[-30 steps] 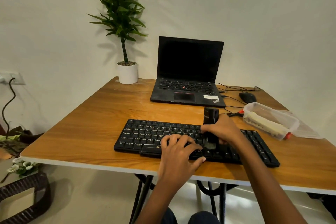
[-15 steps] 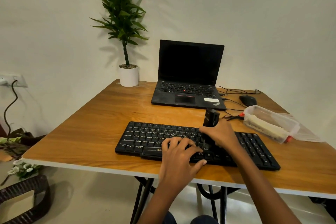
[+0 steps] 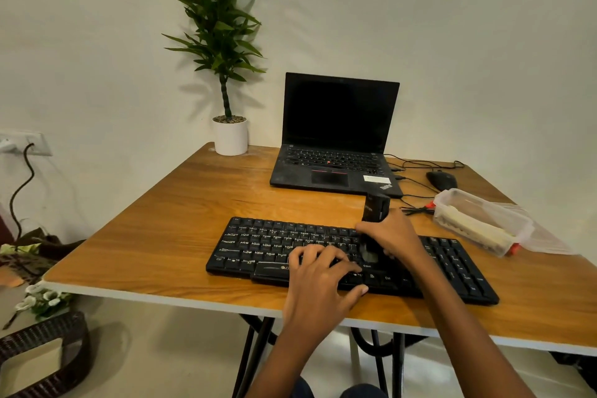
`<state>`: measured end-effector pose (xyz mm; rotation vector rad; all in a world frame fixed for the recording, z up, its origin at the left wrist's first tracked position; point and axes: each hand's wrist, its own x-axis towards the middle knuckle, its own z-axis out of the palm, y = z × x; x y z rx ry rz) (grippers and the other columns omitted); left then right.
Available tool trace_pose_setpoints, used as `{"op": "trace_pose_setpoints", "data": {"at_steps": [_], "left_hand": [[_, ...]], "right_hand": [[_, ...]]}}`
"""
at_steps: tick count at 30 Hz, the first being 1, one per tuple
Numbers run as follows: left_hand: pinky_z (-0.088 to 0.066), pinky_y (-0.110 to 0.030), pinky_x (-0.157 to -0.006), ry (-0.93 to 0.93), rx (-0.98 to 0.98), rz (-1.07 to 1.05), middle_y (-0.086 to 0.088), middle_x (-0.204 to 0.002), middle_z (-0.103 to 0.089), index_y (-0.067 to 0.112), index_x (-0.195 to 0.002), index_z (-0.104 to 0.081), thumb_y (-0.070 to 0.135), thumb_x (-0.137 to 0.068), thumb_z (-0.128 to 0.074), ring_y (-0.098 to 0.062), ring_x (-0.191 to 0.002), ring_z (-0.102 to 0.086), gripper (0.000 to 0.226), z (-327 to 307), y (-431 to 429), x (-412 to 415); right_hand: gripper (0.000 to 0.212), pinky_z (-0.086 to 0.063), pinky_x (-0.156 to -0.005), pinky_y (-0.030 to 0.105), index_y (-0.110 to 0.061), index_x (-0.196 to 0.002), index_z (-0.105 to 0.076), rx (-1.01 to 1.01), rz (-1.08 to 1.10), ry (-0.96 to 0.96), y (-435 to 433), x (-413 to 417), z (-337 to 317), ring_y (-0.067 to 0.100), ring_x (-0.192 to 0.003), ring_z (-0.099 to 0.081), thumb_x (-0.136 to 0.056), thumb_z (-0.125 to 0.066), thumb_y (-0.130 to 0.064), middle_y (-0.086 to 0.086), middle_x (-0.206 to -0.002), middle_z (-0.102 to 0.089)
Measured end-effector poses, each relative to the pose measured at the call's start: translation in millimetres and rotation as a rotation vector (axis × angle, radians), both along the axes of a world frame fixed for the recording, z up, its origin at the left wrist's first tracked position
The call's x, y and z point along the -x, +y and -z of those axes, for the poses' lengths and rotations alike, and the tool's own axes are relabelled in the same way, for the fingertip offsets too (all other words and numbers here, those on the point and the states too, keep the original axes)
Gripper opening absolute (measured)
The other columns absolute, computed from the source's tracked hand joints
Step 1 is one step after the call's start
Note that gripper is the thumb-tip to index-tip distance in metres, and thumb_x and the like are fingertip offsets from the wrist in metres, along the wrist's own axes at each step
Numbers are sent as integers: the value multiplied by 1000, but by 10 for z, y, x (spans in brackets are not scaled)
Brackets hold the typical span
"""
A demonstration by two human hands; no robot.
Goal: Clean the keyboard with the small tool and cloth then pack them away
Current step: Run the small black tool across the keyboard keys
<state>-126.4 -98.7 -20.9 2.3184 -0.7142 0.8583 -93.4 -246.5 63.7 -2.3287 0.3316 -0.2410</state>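
A black keyboard (image 3: 268,244) lies near the front edge of the wooden table (image 3: 155,236). My right hand (image 3: 392,236) grips a small black cleaning tool (image 3: 374,208), held upright with its lower end on the keys right of centre. My left hand (image 3: 318,281) rests on the keyboard's front middle, fingers spread over the keys. A clear plastic container (image 3: 481,221) with a pale cloth-like roll inside sits at the right of the table.
An open black laptop (image 3: 336,139) stands behind the keyboard, with a black mouse (image 3: 441,179) and thin cables (image 3: 416,200) to its right. A potted plant (image 3: 230,136) is at the back left corner. A wicker basket (image 3: 42,352) is on the floor at left.
The tool and my right hand have shifted slightly along the keys; my left hand stays pressed on the keyboard. The view has tilted a little downward.
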Motion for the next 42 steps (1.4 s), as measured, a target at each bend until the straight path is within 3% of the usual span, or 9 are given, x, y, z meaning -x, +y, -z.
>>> {"op": "trace_pose_setpoints", "data": {"at_steps": [6,11,15,20,24,28,32,35,42], "left_hand": [[-25,-29,-87,-1,3,-2,20,-92,-60,39,-86,-70,64,-72,-52,-5,-94,-45,33,7,-3,6],[-25,-29,-87,-2,2,0,20,-92,-59,40,-86,-70,64,-72,-52,-5,-94,-45,33,-1,1,6],[-26,-29,-89,3,13,4,20,-91,-59,40,-86,-69,64,-72,-53,-6,-92,-49,32,12,-1,-2],[-25,-29,-87,-16,19,1,20,-91,-59,40,-85,-70,64,-72,-52,-5,-92,-47,33,11,-3,-7],[-26,-30,-87,-16,18,2,20,-91,-59,39,-85,-70,64,-72,-52,-5,-93,-46,33,12,-4,-8],[-26,-30,-88,-9,21,5,20,-91,-59,40,-85,-70,64,-72,-52,-5,-92,-47,33,16,-7,-10],[-25,-29,-88,0,19,1,21,-91,-59,40,-85,-70,64,-71,-52,-5,-92,-48,33,15,-7,-6],[-25,-29,-88,9,16,-1,21,-91,-59,40,-85,-70,65,-71,-51,-5,-92,-47,34,4,-2,-5],[-25,-29,-88,17,11,1,21,-91,-59,40,-85,-69,65,-72,-51,-4,-93,-46,34,4,-1,-4]], "right_hand": [[20,-39,-37,19,-15,-67,-53,-83,14,-50,0,58,-46,11,-43,-49,-77,-69,-23,3,-62,-59],[17,-38,-42,20,-12,-77,-54,-92,-50,191,-155,141,-221,14,-51,-49,-77,-69,-21,4,-69,-59],[13,-38,-37,17,-13,-77,-58,-165,78,-77,-203,111,-198,13,-47,-50,-79,-68,-22,4,-67,-61],[17,-39,-41,18,-17,-74,-53,-101,-75,74,-103,77,-128,12,-51,-51,-79,-68,-23,3,-70,-60],[19,-45,-47,19,-19,-71,-52,-106,-26,-76,-28,-20,-124,9,-54,-53,-79,-68,-22,0,-70,-60],[20,-42,-44,20,-12,-77,-55,-30,-78,90,-1,-123,-111,13,-53,-52,-76,-69,-26,2,-68,-59],[20,-48,-55,24,-18,-69,-52,-38,-76,-5,52,-172,-96,16,-65,-59,-77,-69,-23,-1,-68,-57],[21,-41,-41,19,-13,-71,-53,9,-131,156,73,-193,-122,11,-46,-50,-76,-68,-27,1,-63,-57],[19,-39,-43,21,-12,-74,-57,-27,-109,153,24,-211,-93,13,-51,-50,-74,-69,-26,3,-66,-59]]}}
